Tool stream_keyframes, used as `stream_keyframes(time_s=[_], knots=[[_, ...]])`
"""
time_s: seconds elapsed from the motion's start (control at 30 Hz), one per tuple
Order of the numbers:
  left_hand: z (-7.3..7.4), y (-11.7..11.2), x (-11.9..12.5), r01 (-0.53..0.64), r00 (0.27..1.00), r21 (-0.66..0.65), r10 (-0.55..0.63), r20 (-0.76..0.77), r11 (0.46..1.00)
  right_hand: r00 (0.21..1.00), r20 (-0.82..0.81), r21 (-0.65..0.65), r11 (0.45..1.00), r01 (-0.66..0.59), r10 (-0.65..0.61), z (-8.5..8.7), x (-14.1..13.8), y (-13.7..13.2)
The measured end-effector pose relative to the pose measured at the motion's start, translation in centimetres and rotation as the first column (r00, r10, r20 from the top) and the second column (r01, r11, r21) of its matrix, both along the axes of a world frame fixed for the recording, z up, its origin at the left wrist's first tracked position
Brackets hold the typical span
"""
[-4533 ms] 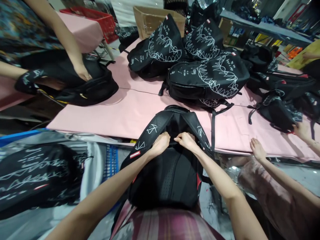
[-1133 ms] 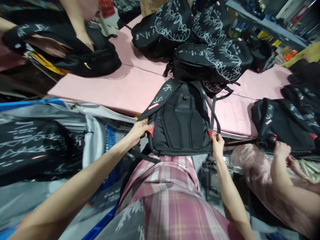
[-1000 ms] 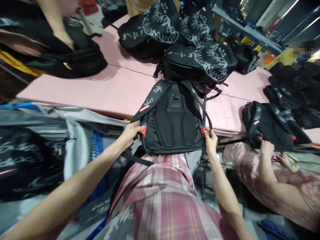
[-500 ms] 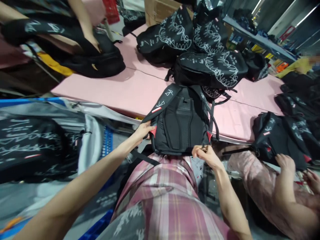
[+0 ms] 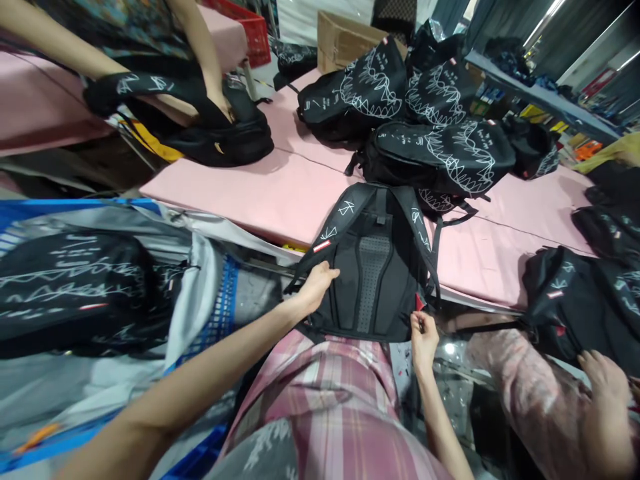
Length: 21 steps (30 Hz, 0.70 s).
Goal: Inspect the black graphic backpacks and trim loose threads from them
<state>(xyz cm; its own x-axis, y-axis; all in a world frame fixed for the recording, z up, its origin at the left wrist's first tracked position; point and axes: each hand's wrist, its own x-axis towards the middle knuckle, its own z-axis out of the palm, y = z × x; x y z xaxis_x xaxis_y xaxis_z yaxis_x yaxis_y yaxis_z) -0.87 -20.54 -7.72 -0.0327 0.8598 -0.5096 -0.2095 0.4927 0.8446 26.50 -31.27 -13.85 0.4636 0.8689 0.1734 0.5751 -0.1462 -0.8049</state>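
A black backpack (image 5: 375,267) leans against the edge of the pink table, its padded back panel and shoulder straps facing me. My left hand (image 5: 317,288) grips its left side, thumb on the back panel and the other fingers mostly hidden. My right hand (image 5: 425,333) is closed at the lower right corner, just below a red tab (image 5: 419,302). Something small and dark shows between those fingers, too small to name. The bottom of the bag rests by my plaid-covered lap (image 5: 345,387).
Several patterned black backpacks (image 5: 440,150) lie piled on the pink table (image 5: 240,193). Across it, a person's hands work inside another backpack (image 5: 235,137). At right, a co-worker's hand (image 5: 605,373) touches a black bag (image 5: 575,307). A backpack (image 5: 75,287) lies in a lined bin at left.
My left hand has moved from the lower left red tab up and inward along the bag's side. My right hand has gone from the bottom edge to the right corner. The view has shifted.
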Motion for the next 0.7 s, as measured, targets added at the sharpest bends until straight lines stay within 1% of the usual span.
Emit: stream_keyframes(time_s=[0.1, 0.17, 0.2, 0.27, 0.33, 0.37, 0.4, 0.43, 0.5, 0.53, 0.57, 0.63, 0.7], knots=[[-0.6, -1.8, 0.5, -0.036, 0.999, -0.077, 0.035, -0.011, 0.996, 0.999, -0.023, 0.013, 0.999, 0.030, -0.030, -0.5, 0.0, -0.1], [-1.1, -4.1, 0.5, -0.016, 1.000, -0.148, 0.018, 0.011, 0.989, 0.999, -0.033, 0.008, 0.999, 0.036, -0.035, -0.8, 0.2, -0.2], [-1.3, -5.4, 0.5, 0.018, 0.999, -0.161, -0.012, 0.039, 0.987, 0.999, -0.027, 0.005, 0.999, 0.032, -0.032, -0.9, 0.4, -0.2], [-1.8, -7.7, 0.3, 0.144, 0.985, -0.147, -0.128, 0.118, 0.979, 0.999, -0.008, -0.004, 0.999, 0.034, -0.034, -1.0, 0.8, -0.3], [-2.1, -8.9, 0.2, 0.289, 0.949, -0.159, -0.261, 0.180, 0.944, 0.999, 0.018, -0.007, 1.000, 0.029, -0.029, -0.9, 1.1, -0.2], [-2.1, -9.0, 0.1, 0.331, 0.936, -0.187, -0.297, 0.189, 0.925, 0.999, 0.034, -0.004, 1.000, 0.013, -0.012, -0.8, 1.2, -0.1], [-2.0, -8.6, 0.1, 0.334, 0.937, -0.220, -0.297, 0.182, 0.917, 0.999, 0.049, -0.001, 1.000, -0.017, 0.017, -0.7, 1.2, 0.1], [-1.9, -8.0, 0.1, 0.300, 0.950, -0.230, -0.267, 0.165, 0.926, 0.997, 0.064, 0.000, 0.999, -0.052, 0.052, -0.5, 1.1, 0.3], [-1.6, -6.5, 0.0, 0.181, 0.975, -0.190, -0.152, 0.160, 0.965, 0.991, 0.088, -0.004, 0.995, -0.104, 0.104, -0.4, 0.8, 0.7], [-1.5, -5.9, 0.0, 0.142, 0.975, -0.152, -0.112, 0.193, 0.978, 0.989, 0.093, -0.009, 0.994, -0.112, 0.112, -0.4, 0.6, 0.9], [-1.5, -5.3, -0.1, 0.132, 0.965, -0.124, -0.099, 0.244, 0.983, 0.989, 0.093, -0.011, 0.994, -0.111, 0.111, -0.4, 0.4, 1.1], [-1.6, -4.5, -0.4, 0.170, 0.928, -0.089, -0.129, 0.349, 0.981, 0.990, 0.091, -0.010, 0.995, -0.103, 0.104, -0.6, 0.2, 1.2], [-2.0, -3.8, -0.7, 0.218, 0.899, -0.075, -0.170, 0.404, 0.973, 0.989, 0.099, -0.016, 0.994, -0.107, 0.109, -0.7, 0.1, 1.3]])
